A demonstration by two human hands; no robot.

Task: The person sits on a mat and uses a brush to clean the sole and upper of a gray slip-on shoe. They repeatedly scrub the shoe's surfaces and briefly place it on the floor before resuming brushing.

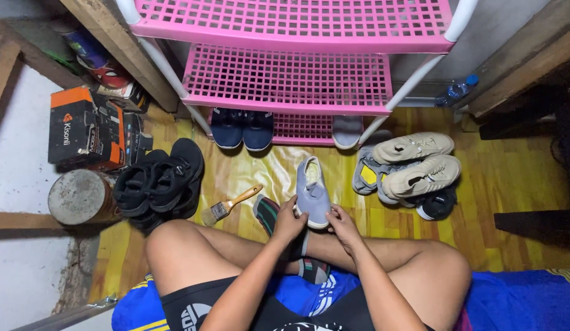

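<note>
I sit cross-legged on the floor and hold a grey slip-on shoe [312, 190] in front of my knees, toe pointing away. My left hand [288, 222] grips its heel on the left side. My right hand [343, 225] holds the heel on the right. A paintbrush [228, 206] with a wooden handle lies on the floor just left of my left hand. A striped slipper [268, 213] lies partly under my left wrist.
A pink plastic shoe rack [291, 79] stands ahead, with dark blue shoes [242, 127] and a grey shoe [347, 131] on its lowest shelf. Black sandals [161, 181] lie left, beige sneakers [413, 162] right. Boxes [83, 125] and a concrete cylinder [79, 196] sit at the far left.
</note>
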